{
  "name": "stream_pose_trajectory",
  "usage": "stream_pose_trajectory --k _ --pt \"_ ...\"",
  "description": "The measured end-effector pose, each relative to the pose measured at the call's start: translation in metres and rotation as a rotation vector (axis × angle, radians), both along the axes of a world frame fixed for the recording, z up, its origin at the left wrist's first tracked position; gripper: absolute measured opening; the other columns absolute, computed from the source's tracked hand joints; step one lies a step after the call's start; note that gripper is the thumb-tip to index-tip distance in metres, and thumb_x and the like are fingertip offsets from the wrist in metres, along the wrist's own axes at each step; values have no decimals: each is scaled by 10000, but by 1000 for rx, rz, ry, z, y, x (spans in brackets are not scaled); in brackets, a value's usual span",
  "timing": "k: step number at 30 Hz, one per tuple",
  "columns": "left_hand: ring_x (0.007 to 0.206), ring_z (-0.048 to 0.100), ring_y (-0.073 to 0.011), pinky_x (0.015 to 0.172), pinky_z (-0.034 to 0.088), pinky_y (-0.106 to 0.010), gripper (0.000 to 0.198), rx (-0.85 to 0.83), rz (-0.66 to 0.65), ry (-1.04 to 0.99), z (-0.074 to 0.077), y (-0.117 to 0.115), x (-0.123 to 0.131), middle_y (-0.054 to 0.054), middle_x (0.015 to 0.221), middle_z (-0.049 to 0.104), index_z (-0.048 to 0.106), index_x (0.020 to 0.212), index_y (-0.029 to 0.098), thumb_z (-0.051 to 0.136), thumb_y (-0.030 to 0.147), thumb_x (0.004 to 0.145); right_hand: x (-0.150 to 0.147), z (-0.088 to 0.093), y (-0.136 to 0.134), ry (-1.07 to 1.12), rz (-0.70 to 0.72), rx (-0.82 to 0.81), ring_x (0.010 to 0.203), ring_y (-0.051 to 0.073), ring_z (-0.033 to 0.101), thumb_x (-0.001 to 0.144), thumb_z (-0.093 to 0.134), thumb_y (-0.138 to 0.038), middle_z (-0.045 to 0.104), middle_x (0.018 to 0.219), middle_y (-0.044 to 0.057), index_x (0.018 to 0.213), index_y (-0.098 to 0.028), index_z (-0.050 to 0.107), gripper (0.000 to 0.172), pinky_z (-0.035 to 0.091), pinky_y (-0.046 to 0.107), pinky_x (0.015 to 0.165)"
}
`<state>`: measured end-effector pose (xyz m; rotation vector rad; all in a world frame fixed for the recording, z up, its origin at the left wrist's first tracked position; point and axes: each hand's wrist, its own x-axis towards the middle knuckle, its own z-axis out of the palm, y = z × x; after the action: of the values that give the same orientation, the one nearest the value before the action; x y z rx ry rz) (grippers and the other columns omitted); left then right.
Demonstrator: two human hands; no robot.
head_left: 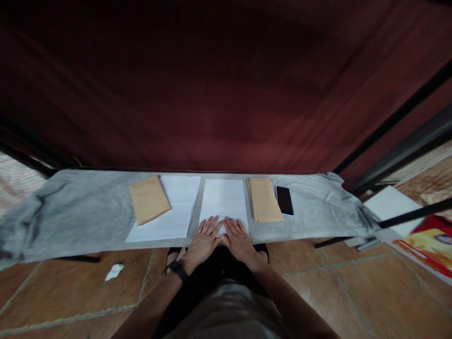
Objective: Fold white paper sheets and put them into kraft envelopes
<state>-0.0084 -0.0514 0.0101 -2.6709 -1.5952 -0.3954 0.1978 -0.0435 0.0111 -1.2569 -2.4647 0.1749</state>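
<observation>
A white sheet of paper [223, 197] lies flat in the middle of the narrow table. My left hand [205, 240] rests palm down on its near left part, fingers spread. Beside it, my right hand [239, 239] lies flat on the near right part, and the two thumbs almost meet. To the left are more white sheets [181, 207], partly covered by a tilted brown envelope [149, 198]. A small stack of brown envelopes [264, 200] sits just right of the middle sheet. Neither hand holds anything.
A phone [284, 200] lies right of the envelope stack. Grey cloth [310, 202] covers the table, with a dark red curtain [226, 117] behind it. Black bars [395, 113] stand at the right. On the tiled floor lies a crumpled white scrap [115, 271].
</observation>
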Motion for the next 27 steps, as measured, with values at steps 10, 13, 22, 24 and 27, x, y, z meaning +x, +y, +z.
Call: stream_pose_trajectory --k 10,13,22,24,27 --pt "1435 470 -218 1179 423 -432 492 -51 48 -146 2 -8 -39 -105 1537 519 481 1495 184 416 286 1018 68 -6 -9 41 -1 2 1485 236 396 1011 483 -209 408 1611 92 1586 -204 338 593 356 485 1230" --pt "1410 499 -202 1168 438 -412 476 -68 47 -155 2 -7 -42 -102 1501 560 538 1446 169 394 181 991 72 -8 -9 101 -11 -24 1463 238 432 1000 492 -194 459 1580 87 1567 -229 382 579 372 500 1221" --pt "1396 516 -218 1164 432 -431 569 -38 62 -67 6 -27 -41 -113 1483 576 549 1437 150 357 33 915 66 3 -7 252 -51 -205 1455 229 442 902 540 -105 510 1542 89 1448 -232 558 560 310 526 1239" --pt "1381 533 -236 1147 450 -445 529 -41 76 -56 9 -27 -39 -127 1475 579 557 1429 139 368 73 940 65 10 -5 279 -43 -283 1460 227 435 897 535 -113 518 1537 78 1430 -243 578 550 274 540 1250" --pt "1383 531 -257 1144 454 -463 496 -40 83 -64 12 -23 -36 -130 1486 568 549 1440 151 410 150 965 57 20 10 342 -43 -387 1468 232 425 962 530 -238 522 1534 56 1435 -276 573 477 277 542 1246"
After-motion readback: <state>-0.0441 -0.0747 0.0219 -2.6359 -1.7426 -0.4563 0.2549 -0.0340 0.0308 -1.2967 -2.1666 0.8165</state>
